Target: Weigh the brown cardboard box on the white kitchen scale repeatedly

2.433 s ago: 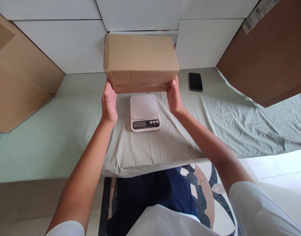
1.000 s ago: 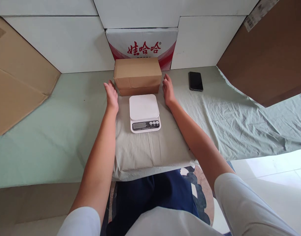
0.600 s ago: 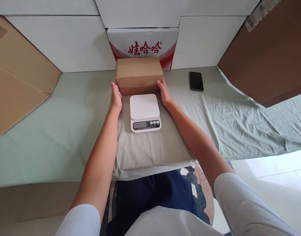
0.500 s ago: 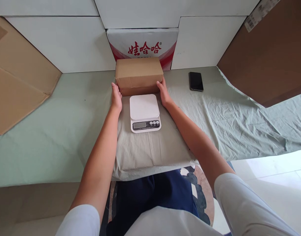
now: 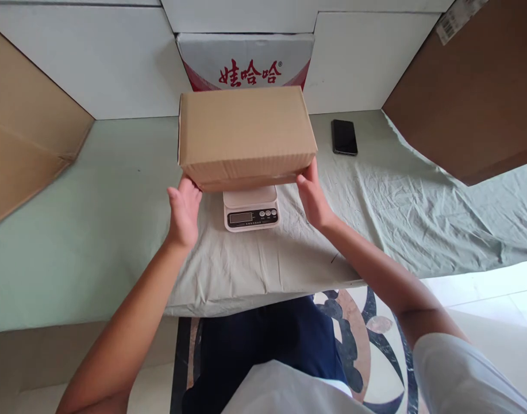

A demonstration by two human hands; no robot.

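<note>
A brown cardboard box (image 5: pixel 248 129) is held up between my two hands, above the back of a white kitchen scale (image 5: pixel 252 210). My left hand (image 5: pixel 185 210) supports the box at its lower left corner, fingers underneath and thumb sticking out. At the lower right corner my right hand (image 5: pixel 312 195) grips it, with the fingertips hidden behind the side. The box covers most of the scale's weighing plate. The scale's display and its buttons show in front, and I cannot read any figure on the display.
A black phone (image 5: pixel 344 137) lies on the green cloth (image 5: pixel 129 230) to the right. Large cardboard pieces stand at the left (image 5: pixel 26 126) and right (image 5: pixel 470 103). Behind the held box are a printed red-and-white carton (image 5: pixel 246 49) and white panels (image 5: pixel 82 57).
Both hands have lifted the box off the cloth and brought it up and nearer, so it now hangs over the scale's rear part. The scale and phone stay in place.
</note>
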